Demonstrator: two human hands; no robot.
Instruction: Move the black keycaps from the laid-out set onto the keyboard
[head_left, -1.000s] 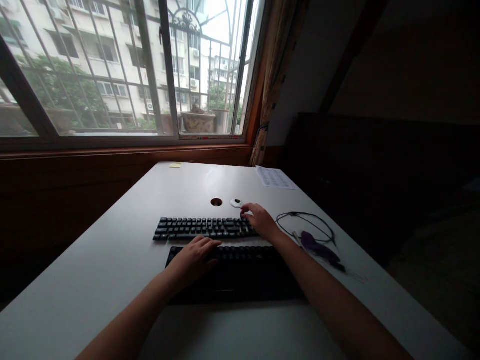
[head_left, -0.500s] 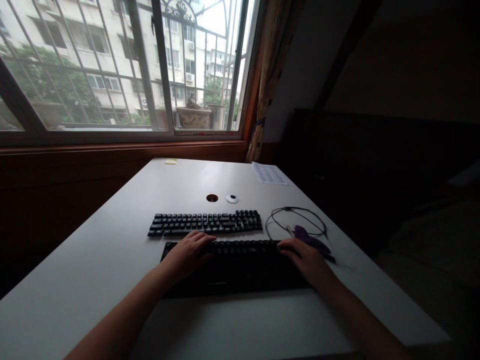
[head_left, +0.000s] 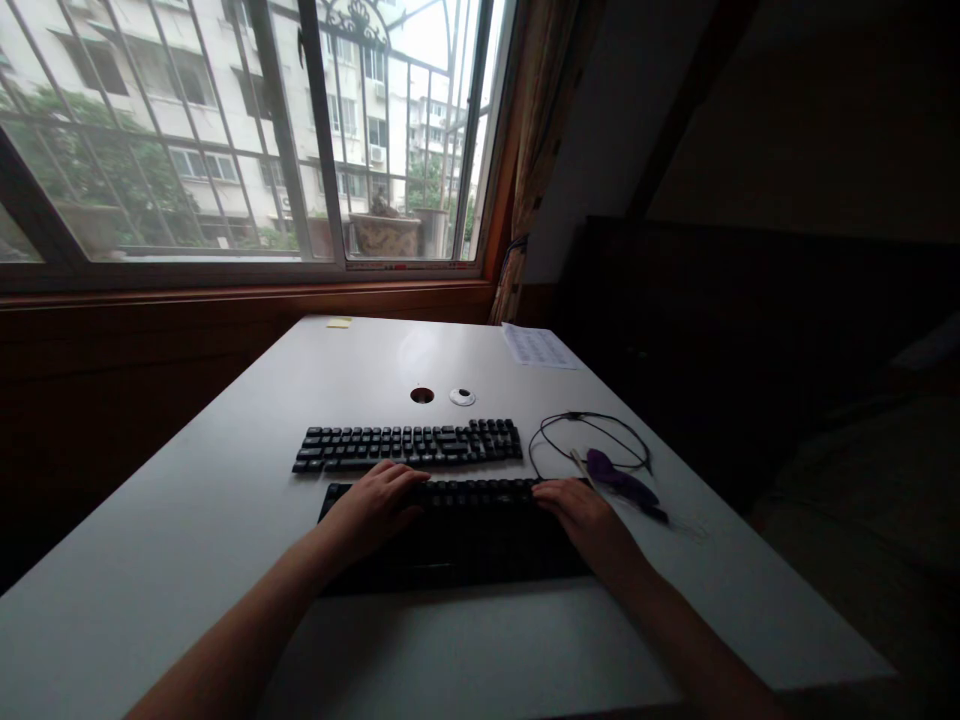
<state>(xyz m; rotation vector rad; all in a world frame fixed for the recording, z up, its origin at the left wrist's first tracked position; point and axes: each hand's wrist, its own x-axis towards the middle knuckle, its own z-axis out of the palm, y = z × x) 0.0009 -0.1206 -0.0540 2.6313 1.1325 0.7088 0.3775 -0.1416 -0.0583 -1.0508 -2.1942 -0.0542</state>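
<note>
A wide black keyboard (head_left: pixel 480 540) lies in front of me, its lower part too dark to make out. My left hand (head_left: pixel 382 500) rests over its left half, fingers stretched across the upper rows and nothing visible in them. At the upper right edge, my right hand (head_left: pixel 574 505) touches the keyboard with its fingertips, fingers extended close together; whether a small piece is under them is hidden. Just beyond, black keycaps (head_left: pixel 409 447) sit in rows like a second keyboard, apart from the first one.
A looped black cable (head_left: pixel 589 418) and a dark purple item (head_left: pixel 619 478) lie to the right on the white table (head_left: pixel 187 520). Farther back are a round hole (head_left: pixel 422 396), a white ring-shaped cover (head_left: pixel 463 397), a printed sheet (head_left: pixel 540 346) and a yellow note (head_left: pixel 339 323).
My right hand has shifted left along the keyboard's top edge, uncovering more of the purple item. My left hand stays in place; the view has moved slightly.
</note>
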